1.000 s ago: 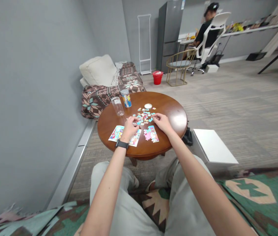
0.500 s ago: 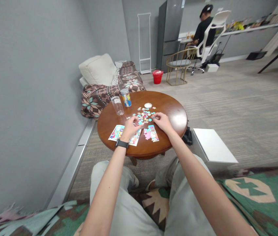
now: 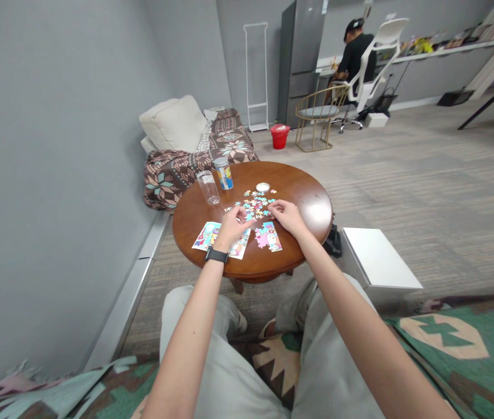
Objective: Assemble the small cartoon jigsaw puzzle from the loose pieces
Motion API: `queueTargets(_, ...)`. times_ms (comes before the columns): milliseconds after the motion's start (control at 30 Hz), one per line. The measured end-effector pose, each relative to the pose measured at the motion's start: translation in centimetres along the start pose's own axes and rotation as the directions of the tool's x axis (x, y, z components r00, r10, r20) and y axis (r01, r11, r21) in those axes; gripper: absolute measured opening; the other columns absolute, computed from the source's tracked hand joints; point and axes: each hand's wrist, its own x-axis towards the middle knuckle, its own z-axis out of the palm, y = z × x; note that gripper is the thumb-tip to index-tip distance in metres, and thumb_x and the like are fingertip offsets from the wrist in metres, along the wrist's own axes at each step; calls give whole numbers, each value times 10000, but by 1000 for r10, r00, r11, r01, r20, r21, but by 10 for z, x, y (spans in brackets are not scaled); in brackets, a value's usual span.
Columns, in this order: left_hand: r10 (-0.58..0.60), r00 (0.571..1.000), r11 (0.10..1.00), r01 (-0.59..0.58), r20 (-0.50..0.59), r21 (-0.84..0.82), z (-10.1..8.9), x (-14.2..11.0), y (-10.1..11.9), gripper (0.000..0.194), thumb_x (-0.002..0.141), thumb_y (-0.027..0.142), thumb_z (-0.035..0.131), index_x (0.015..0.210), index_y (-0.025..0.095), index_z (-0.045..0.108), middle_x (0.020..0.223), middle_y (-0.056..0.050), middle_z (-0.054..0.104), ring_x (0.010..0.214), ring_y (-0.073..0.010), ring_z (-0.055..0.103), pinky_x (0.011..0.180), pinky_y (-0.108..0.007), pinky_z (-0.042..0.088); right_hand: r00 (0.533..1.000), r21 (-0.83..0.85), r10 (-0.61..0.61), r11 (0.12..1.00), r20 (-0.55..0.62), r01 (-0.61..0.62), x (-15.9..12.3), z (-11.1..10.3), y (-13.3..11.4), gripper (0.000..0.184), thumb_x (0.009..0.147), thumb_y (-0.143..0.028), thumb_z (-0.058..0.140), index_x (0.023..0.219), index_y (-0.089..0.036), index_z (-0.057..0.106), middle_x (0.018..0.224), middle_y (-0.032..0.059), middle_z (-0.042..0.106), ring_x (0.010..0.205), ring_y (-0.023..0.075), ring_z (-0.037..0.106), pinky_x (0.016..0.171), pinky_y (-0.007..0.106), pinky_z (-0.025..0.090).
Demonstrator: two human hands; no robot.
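Loose jigsaw puzzle pieces (image 3: 255,205) lie scattered across the middle of the round wooden table (image 3: 303,180). Nearer to me is a joined section of puzzle (image 3: 268,237), pink, blue and white. My left hand (image 3: 233,226), with a black band on its wrist, hovers over a printed picture sheet (image 3: 205,235) and covers part of it. Its thumb and fingers are apart, with nothing visible between them. At the right edge of the loose pieces, my right hand (image 3: 287,216) has its fingertips pinched together; whatever they hold is too small to make out.
A clear plastic jar (image 3: 209,187) and a printed canister (image 3: 224,174) stand at the table's back left. Behind the pieces lies a round lid (image 3: 263,187). A white box (image 3: 380,256) is on the floor at right. Farther back, a person (image 3: 355,55) sits on a white chair.
My left thumb has spread away from its fingers. My right hand stays nearly in place, its fingertips drawn slightly closer to the loose pieces. The seated person leans farther left.
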Motion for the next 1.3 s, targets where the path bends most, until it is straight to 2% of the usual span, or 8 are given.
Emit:
queueTargets(200,25,999,997,-22,34,-78,1,2,-3,235,750,281,761,916,186,622,840,0,643,758,-142,592,733,-269,484,1000,-59,6,998,-21,-8,0,-1,-1,85,756,-190,634,826,-206,679,763,9,733,691,163,681,721,306,566)
queueTargets(400,96,995,994,-97,19,48,0,2,-6,134,758,221,758,872,188,694,856,-7,645,781,-158,586,765,-280,475,998,-146,-40,989,-43,33,-1,-3,-2,222,704,-95,590,877,-213,663,877,9,760,725,159,669,790,326,552)
queueTargets(600,106,994,992,-108,33,60,1,2,-6,110,802,238,733,902,193,723,878,-16,672,797,-162,603,798,-288,485,998,-115,-48,992,-42,43,0,-3,1,241,701,-101,568,904,-204,645,865,12,735,745,160,677,801,326,547)
queueTargets(800,73,997,997,-73,15,37,2,4,-3,105,896,219,613,910,202,716,992,-45,724,926,-191,646,872,-317,489,998,-98,-21,995,-60,15,2,-3,5,240,676,-129,615,902,-205,639,861,-2,696,743,154,676,761,306,554)
queueTargets(1033,25,1000,998,-25,-15,50,2,3,-6,112,810,173,688,911,202,651,973,-29,715,869,-178,636,806,-299,492,999,-58,-13,998,-29,11,2,-1,3,154,696,-157,653,842,-204,641,786,3,715,722,157,678,763,313,562)
queueTargets(1200,53,999,999,-53,2,5,4,5,-13,119,795,176,686,907,202,654,994,-35,699,904,-184,647,741,-276,498,1000,-1,17,1000,-23,-17,1,-1,-1,93,744,-207,652,836,-200,661,734,7,709,681,162,690,689,293,567)
queueTargets(1300,66,998,998,-66,1,-16,4,5,-15,142,785,150,675,920,193,666,1020,-48,683,916,-185,652,730,-273,512,1000,-21,15,1000,-20,-15,0,-2,-2,140,757,-172,602,872,-199,677,766,8,724,673,153,690,705,293,567)
